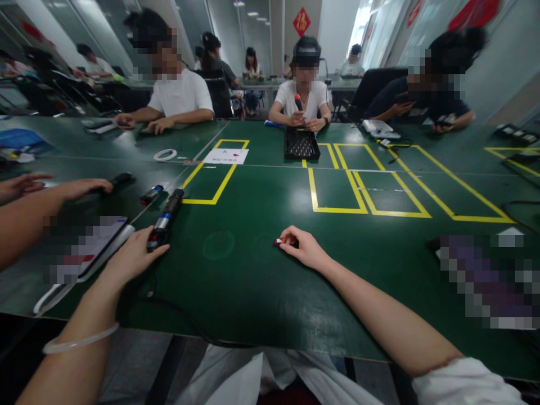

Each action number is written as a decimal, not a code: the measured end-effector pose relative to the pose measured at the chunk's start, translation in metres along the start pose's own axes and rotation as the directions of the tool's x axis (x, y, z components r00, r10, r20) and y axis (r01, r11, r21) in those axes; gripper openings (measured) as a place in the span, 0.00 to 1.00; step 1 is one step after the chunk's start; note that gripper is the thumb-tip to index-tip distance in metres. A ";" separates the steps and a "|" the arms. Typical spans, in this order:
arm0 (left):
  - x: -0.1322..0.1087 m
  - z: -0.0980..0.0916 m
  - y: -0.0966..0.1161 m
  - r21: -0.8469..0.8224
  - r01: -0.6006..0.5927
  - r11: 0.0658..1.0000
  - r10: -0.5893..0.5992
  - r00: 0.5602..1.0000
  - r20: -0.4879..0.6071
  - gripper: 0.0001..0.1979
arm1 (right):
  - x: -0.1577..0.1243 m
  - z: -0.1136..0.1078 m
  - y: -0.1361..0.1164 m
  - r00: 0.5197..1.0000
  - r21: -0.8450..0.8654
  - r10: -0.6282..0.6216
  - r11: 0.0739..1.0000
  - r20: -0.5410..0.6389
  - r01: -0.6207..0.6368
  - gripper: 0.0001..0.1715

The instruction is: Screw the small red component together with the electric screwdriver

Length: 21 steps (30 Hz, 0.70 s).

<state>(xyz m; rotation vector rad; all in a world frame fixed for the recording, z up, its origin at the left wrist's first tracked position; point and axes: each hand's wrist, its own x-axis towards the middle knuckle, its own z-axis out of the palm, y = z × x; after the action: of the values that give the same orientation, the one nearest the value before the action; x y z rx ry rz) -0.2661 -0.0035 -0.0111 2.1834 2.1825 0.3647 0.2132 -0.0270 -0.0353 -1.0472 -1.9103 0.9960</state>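
Note:
My left hand (pixel 130 261) is around the lower end of a black cylindrical tool (pixel 167 214) with a blue and silver band, its thumb on the near side. The tool lies slanted on the green table, pointing away from me. My right hand (pixel 304 247) rests near the middle of the table, fingertips pinched on a small red-and-white piece (pixel 278 241). Its exact kind is too small to make out, and the fingers cover part of it. Just beyond the tool lies a short black-and-blue cylinder (pixel 152 194).
Yellow tape rectangles (pixel 340 210) mark the green table (pixel 253 304). A white paper (pixel 225 156), a tape roll (pixel 165 154) and a black tray (pixel 302 145) lie farther off. A tablet-like device (pixel 95 247) is at left. A co-worker's hand (pixel 95 185) reaches in there; others sit opposite.

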 end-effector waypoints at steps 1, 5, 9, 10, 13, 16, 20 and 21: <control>-0.001 0.001 -0.003 0.027 -0.001 1.000 0.001 1.000 0.021 0.33 | 0.000 0.000 0.000 1.000 -0.002 0.000 1.000 0.002 0.000 0.07; -0.002 0.000 0.007 0.156 0.008 0.988 -0.026 0.994 0.109 0.38 | -0.001 0.000 0.000 1.000 -0.009 0.003 1.000 0.008 -0.003 0.08; -0.005 -0.008 0.041 0.205 0.049 0.977 -0.071 0.992 0.100 0.37 | 0.000 0.000 -0.001 1.000 -0.018 0.003 1.000 0.005 -0.003 0.08; -0.007 -0.009 0.051 0.203 0.060 0.977 -0.081 0.992 0.098 0.37 | 0.000 0.000 -0.001 1.000 -0.019 0.002 1.000 0.006 -0.002 0.08; -0.012 -0.009 0.081 0.190 0.058 0.980 -0.081 0.990 0.115 0.37 | 0.000 0.000 -0.002 1.000 -0.021 0.007 1.000 0.011 -0.006 0.08; -0.016 -0.005 0.111 0.175 -0.011 0.985 -0.010 0.993 0.115 0.36 | 0.000 0.000 0.000 1.000 -0.023 0.005 1.000 0.012 -0.004 0.08; -0.020 0.002 0.154 0.167 -0.134 0.977 0.115 0.986 0.120 0.36 | 0.000 0.000 -0.001 1.000 -0.014 0.006 1.000 0.014 -0.006 0.08; -0.020 0.004 0.165 0.163 -0.167 0.972 0.148 0.981 0.125 0.36 | 0.000 0.000 -0.002 1.000 -0.012 0.009 1.000 0.013 -0.009 0.07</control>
<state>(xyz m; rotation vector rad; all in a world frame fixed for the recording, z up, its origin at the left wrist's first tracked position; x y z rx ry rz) -0.1025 -0.0255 0.0131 2.4105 2.0592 0.0554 0.2126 -0.0273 -0.0334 -1.0588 -1.9261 1.0000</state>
